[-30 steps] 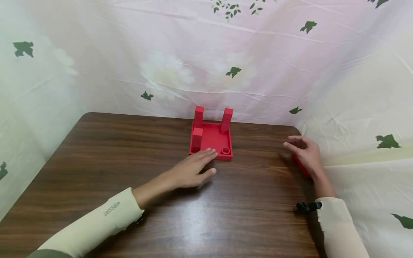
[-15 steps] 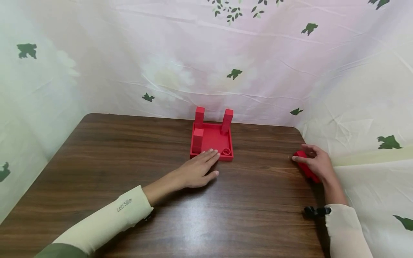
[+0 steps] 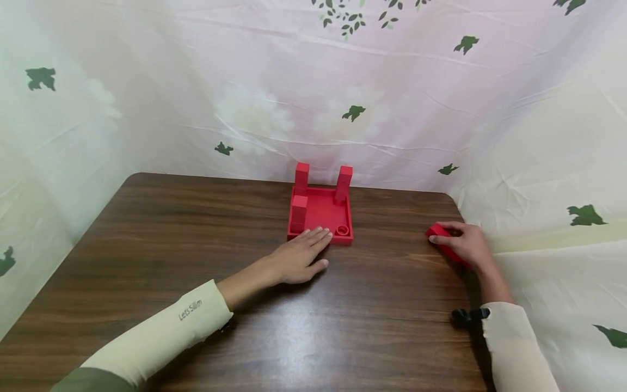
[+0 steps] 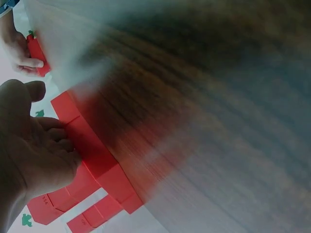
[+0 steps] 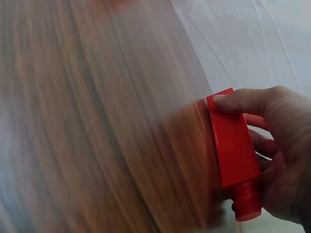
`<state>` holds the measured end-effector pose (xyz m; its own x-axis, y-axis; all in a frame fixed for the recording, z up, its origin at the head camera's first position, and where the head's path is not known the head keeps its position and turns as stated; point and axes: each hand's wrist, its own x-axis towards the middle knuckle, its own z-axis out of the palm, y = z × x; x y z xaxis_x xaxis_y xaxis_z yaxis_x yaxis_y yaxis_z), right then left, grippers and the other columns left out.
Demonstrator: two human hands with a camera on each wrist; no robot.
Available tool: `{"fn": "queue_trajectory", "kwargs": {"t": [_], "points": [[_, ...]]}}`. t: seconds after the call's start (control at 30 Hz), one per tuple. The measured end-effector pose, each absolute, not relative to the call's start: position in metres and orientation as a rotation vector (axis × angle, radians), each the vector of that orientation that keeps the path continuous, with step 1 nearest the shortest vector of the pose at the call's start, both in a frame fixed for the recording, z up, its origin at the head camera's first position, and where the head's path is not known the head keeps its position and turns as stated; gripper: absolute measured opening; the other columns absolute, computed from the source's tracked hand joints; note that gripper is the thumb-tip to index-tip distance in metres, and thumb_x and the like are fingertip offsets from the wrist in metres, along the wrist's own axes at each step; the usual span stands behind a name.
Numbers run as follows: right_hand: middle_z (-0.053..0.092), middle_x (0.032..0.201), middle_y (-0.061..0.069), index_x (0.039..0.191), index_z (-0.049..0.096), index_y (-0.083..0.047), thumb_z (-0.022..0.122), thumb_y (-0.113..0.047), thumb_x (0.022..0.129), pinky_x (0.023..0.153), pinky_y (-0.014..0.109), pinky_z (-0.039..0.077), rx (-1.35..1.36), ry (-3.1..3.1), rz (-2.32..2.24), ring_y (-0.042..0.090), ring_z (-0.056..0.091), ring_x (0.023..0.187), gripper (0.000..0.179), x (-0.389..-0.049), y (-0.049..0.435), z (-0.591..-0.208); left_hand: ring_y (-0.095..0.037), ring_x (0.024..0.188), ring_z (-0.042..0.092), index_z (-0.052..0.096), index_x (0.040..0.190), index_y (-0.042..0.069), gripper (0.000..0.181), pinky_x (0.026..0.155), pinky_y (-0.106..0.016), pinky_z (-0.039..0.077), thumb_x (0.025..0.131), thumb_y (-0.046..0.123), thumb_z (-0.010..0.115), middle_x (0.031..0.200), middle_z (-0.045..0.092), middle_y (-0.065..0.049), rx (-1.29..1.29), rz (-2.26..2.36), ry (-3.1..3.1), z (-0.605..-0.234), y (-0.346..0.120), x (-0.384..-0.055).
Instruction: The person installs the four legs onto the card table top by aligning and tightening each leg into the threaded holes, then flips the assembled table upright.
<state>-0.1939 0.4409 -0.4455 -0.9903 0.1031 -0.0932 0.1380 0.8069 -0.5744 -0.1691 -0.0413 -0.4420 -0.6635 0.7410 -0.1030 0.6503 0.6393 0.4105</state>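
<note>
A square red tray-like base (image 3: 325,209) stands near the back of the table, with three upright red square legs at its corners, among them the front-left leg (image 3: 299,213). Its front-right corner carries a bare round socket (image 3: 342,231). My left hand (image 3: 299,258) rests its straight fingers on the base's front edge. At the table's right side my right hand (image 3: 467,245) grips a loose red leg (image 5: 235,145) between thumb and fingers. In the right wrist view that leg is a square block with a round threaded end (image 5: 247,206).
The brown wood-grain table (image 3: 206,218) ends at the right just beside my right hand. Pale printed cloth (image 3: 416,81) hangs behind the table and along both sides.
My right hand has come down onto the loose leg, taken hold of it and shifted it slightly left. The left hand stays at the base's front edge.
</note>
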Motion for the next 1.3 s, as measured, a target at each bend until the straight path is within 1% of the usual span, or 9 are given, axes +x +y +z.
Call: {"fn": "queue_trajectory", "kwargs": {"t": [0.13,0.27,0.37,0.5,0.6,0.8,0.87,1.03,1.3], "points": [[0.063,0.154,0.035,0.154,0.066,-0.003,0.079,-0.049,0.104,0.089,0.040,0.052,0.163,2.967,-0.875,0.048,0.058,0.127,0.069,-0.199,0.425,-0.443,-0.033,0.178,0.016,0.025,0.179,0.004,0.074,0.147,-0.049,0.016,0.119,0.041,0.050,0.189,0.023,-0.015,1.118,0.496,2.602,-0.441,-0.041,-0.168],[0.070,0.147,0.033,0.151,0.069,-0.002,0.080,-0.043,0.105,0.091,0.042,0.055,0.092,3.033,-0.918,0.046,0.064,0.124,0.062,-0.202,0.406,-0.441,-0.033,0.178,0.016,0.025,0.179,0.005,0.074,0.147,-0.049,0.015,0.119,0.040,0.051,0.189,0.023,-0.014,1.104,0.508,2.594,-0.440,-0.041,-0.168],[0.074,0.141,0.030,0.149,0.071,-0.001,0.080,-0.040,0.106,0.093,0.039,0.055,0.036,3.074,-0.989,0.045,0.069,0.123,0.058,-0.205,0.388,-0.438,-0.033,0.178,0.016,0.026,0.179,0.005,0.074,0.147,-0.049,0.015,0.119,0.040,0.051,0.189,0.023,-0.014,1.098,0.531,2.581,-0.440,-0.042,-0.169],[0.076,0.142,0.026,0.149,0.072,-0.005,0.081,-0.042,0.106,0.093,0.025,0.053,0.044,3.064,-1.141,0.042,0.073,0.125,0.058,-0.208,0.362,-0.433,-0.033,0.178,0.015,0.025,0.179,0.005,0.075,0.147,-0.050,0.015,0.119,0.040,0.051,0.189,0.023,-0.015,1.104,0.528,2.589,-0.442,-0.043,-0.172],[0.076,0.143,0.023,0.151,0.072,-0.008,0.084,-0.043,0.104,0.091,0.016,0.051,0.099,3.001,-1.321,0.032,0.072,0.123,0.060,-0.211,0.343,-0.430,-0.033,0.178,0.016,0.025,0.180,0.005,0.075,0.147,-0.050,0.016,0.119,0.040,0.052,0.189,0.023,-0.014,1.092,0.510,2.615,-0.443,-0.044,-0.174],[0.075,0.142,0.021,0.151,0.071,-0.008,0.084,-0.040,0.103,0.088,0.009,0.055,0.145,2.887,-1.620,0.002,0.067,0.109,0.059,-0.217,0.317,-0.430,-0.032,0.179,0.014,0.024,0.180,0.007,0.076,0.147,-0.049,0.015,0.118,0.042,0.052,0.190,0.021,-0.013,1.081,0.507,2.615,-0.444,-0.043,-0.177],[0.077,0.137,0.015,0.150,0.072,-0.007,0.085,-0.038,0.103,0.089,0.008,0.058,0.131,2.849,-1.707,-0.001,0.067,0.108,0.058,-0.220,0.312,-0.432,-0.032,0.179,0.013,0.023,0.180,0.007,0.077,0.148,-0.048,0.014,0.118,0.042,0.051,0.190,0.020,-0.012,1.081,0.498,2.612,-0.444,-0.042,-0.177],[0.077,0.121,-0.010,0.146,0.073,-0.005,0.088,-0.031,0.100,0.090,0.010,0.062,0.151,2.726,-1.917,0.003,0.070,0.114,0.055,-0.225,0.296,-0.433,-0.032,0.179,0.013,0.021,0.181,0.007,0.077,0.148,-0.048,0.014,0.119,0.043,0.050,0.190,0.019,-0.012,1.079,0.490,2.618,-0.445,-0.039,-0.179],[0.080,0.103,-0.019,0.135,0.076,0.000,0.091,-0.017,0.097,0.086,0.015,0.065,0.098,2.600,-2.148,0.002,0.075,0.104,0.044,-0.233,0.271,-0.435,-0.032,0.179,0.015,0.024,0.180,0.007,0.075,0.148,-0.049,0.014,0.119,0.042,0.050,0.190,0.021,-0.013,1.073,0.483,2.622,-0.443,-0.039,-0.180]]}}
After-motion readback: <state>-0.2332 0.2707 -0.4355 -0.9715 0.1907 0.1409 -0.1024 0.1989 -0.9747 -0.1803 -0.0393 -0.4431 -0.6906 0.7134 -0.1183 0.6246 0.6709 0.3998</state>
